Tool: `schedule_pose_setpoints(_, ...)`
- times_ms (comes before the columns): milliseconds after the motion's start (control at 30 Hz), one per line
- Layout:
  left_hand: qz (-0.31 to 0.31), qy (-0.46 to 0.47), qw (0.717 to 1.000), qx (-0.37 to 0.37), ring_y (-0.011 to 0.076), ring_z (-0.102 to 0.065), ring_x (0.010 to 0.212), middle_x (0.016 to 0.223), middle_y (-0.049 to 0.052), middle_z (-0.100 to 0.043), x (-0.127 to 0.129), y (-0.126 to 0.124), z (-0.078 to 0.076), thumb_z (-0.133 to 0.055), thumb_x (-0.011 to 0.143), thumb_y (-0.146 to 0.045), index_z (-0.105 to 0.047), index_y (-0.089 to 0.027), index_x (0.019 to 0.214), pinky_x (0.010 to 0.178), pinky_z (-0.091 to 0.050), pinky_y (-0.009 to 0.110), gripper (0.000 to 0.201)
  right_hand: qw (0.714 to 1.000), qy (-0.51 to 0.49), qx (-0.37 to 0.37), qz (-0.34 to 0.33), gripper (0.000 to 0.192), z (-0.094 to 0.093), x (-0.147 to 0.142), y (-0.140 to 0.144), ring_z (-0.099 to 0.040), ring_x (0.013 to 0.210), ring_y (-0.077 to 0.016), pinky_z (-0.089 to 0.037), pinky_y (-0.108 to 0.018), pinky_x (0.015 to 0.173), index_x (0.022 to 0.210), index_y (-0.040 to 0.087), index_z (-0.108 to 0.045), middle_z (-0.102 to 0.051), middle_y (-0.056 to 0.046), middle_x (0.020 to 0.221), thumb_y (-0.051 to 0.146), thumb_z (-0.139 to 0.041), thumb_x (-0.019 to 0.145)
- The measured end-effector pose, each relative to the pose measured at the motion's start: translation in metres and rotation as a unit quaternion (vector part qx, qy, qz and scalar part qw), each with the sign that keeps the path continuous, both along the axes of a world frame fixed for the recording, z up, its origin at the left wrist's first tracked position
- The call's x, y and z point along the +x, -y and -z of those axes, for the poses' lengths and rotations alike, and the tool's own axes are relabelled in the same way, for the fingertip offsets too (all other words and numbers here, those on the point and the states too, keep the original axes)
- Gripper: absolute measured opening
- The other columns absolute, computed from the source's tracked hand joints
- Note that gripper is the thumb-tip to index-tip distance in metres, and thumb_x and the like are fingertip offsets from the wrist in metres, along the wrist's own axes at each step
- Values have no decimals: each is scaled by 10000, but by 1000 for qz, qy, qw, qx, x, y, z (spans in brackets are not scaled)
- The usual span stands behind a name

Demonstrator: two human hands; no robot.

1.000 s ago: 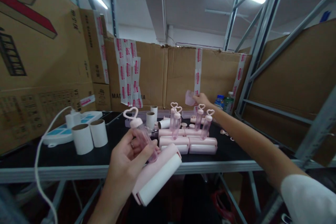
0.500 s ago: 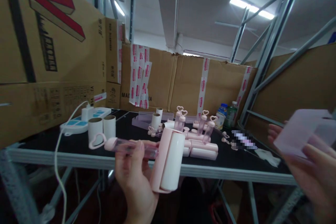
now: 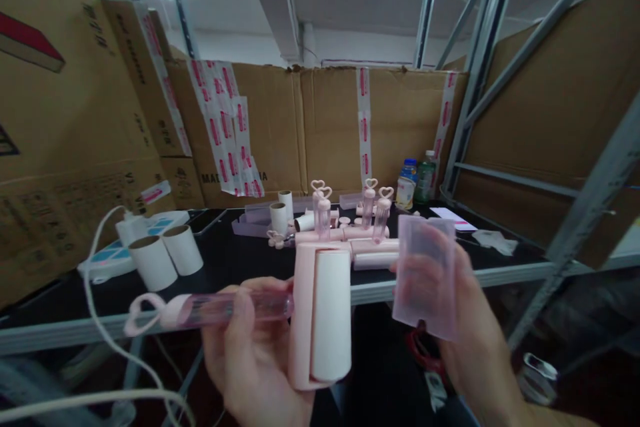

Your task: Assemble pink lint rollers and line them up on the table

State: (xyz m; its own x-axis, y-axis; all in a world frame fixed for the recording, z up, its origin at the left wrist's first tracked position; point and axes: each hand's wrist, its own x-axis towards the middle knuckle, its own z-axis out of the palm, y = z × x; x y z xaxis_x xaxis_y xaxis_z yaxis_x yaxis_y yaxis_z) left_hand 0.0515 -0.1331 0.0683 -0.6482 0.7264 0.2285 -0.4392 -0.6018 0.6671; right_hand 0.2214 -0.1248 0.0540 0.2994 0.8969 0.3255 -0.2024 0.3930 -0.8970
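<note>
cable (image 3: 95, 293): I see a white round cord looping off the table's left edge, out of frame at the bottom.
power strip (image 3: 117, 257): white and blue plastic, flat, with a white plug block on it.
cardboard tubes (image 3: 165, 257): two short white cylinders with brown cores, standing upright and side by side just right of the strip.
table (image 3: 225, 260): matte black top, grey metal front rail.
left hand (image 3: 255, 360): fingers wrapped around the roller's handle, closed on it, thumb across the clear part.
lint roller (image 3: 323, 313): held in front of the table edge, below its level. Handle is a clear pink tube lying level, with a pink heart loop at its left end. Head is a smooth white paper roll in a pink half-shell, standing upright.
roller pile (image 3: 350, 240): more of the same on the table behind; some lying flat, four handles upright with heart tops.
right hand (image 3: 465, 340): fingers closed on the cover from behind and showing through it.
cover (image 3: 425, 277): frosted translucent plastic, curved rectangular shell, upright, just right of the roll and not touching it.
bottles (image 3: 417, 180): two, at the back by the cardboard wall.
paper (image 3: 455, 217): flat white sheet with a crumpled clear film next to it.
</note>
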Motion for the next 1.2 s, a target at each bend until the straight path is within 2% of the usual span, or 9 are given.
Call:
schedule_pose_setpoints(100, -13, -5, 1000, 9, 177, -637, 833, 859, -26, -651, 4, 4, -2, -520, 1034, -267, -599, -260, 856, 801, -586, 320, 196, 996, 90, -10, -11, 523, 18, -23, -2, -704, 1168, -258, -596, -356, 958, 1449, 310, -494, -710, -65, 1317, 632, -465, 1038)
schedule_pose_setpoints(200, -59, -15, 997, 38, 184, -626, 789, 820, -20, -653, 8, 4, -4, -561, 996, -235, -611, -251, 828, 802, -596, 342, 176, 991, 118, -2, -69, 523, 25, -34, 2, -641, 1296, -225, -533, -321, 1074, 1486, 303, -442, -666, -55, 1413, 581, -502, 1047)
schedule_pose_setpoints(433, -84, -44, 993, 64, 163, -624, 744, 788, -20, -663, 11, -4, -1, -509, 968, -163, -583, -222, 832, 741, -574, 284, 166, 985, 151, 13, -80, 550, 26, -36, 8, -561, 1408, -228, -550, -291, 1042, 1545, 286, -421, -618, -39, 1495, 552, -472, 1066)
schedule_pose_setpoints(533, -88, -66, 992, 65, 158, -627, 755, 791, -13, -669, 15, -4, 5, -527, 966, -170, -577, -220, 831, 716, -552, 263, 152, 987, 156, -22, -41, 578, 35, -47, 14, -619, 1351, -267, -566, -329, 1026, 1558, 250, -453, -670, -65, 1428, 559, -447, 1069)
schedule_pose_setpoints(633, -97, -89, 989, 70, 179, -640, 774, 820, -9, -672, 20, -1, 12, -544, 971, -186, -574, -232, 878, 753, -575, 313, 108, 986, 150, -66, -10, 632, 45, -60, 22, -694, 1248, -283, -592, -331, 957, 1595, 188, -413, -720, -108, 1349, 560, -371, 1086)
schedule_pose_setpoints(767, -105, -124, 982, 95, 202, -642, 795, 859, -2, -671, 23, -1, 18, -598, 957, -237, -555, -245, 941, 809, -590, 379, 46, 985, 167, -45, -15, 670, 49, -65, 25, -744, 1127, -285, -600, -335, 879, 1631, 183, -349, -747, -105, 1289, 572, -350, 1085)
schedule_pose_setpoints(1000, -48, -79, 993, 67, 170, -630, 818, 846, -9, -669, 14, -4, 14, -492, 1001, -160, -574, -241, 922, 768, -569, 275, 140, 984, 180, -14, 5, 619, 46, -59, 19, -725, 1154, -280, -577, -317, 895, 1603, 236, -381, -743, -78, 1293, 553, -411, 1073)
schedule_pose_setpoints(1100, -53, -69, 994, 62, 159, -637, 799, 824, -14, -656, 12, -2, 10, -458, 1021, -161, -584, -232, 868, 754, -564, 257, 211, 984, 178, -2, -15, 614, 47, -57, 19, -696, 1213, -270, -563, -291, 893, 1570, 253, -404, -718, -66, 1354, 582, -453, 1054)
schedule_pose_setpoints(1200, -66, -60, 993, 72, 154, -645, 795, 810, -10, -653, 11, 1, 9, -449, 1017, -147, -604, -221, 839, 749, -565, 244, 247, 985, 172, 7, -17, 647, 47, -56, 19, -678, 1241, -281, -560, -289, 863, 1572, 237, -389, -741, -78, 1291, 601, -469, 1043)
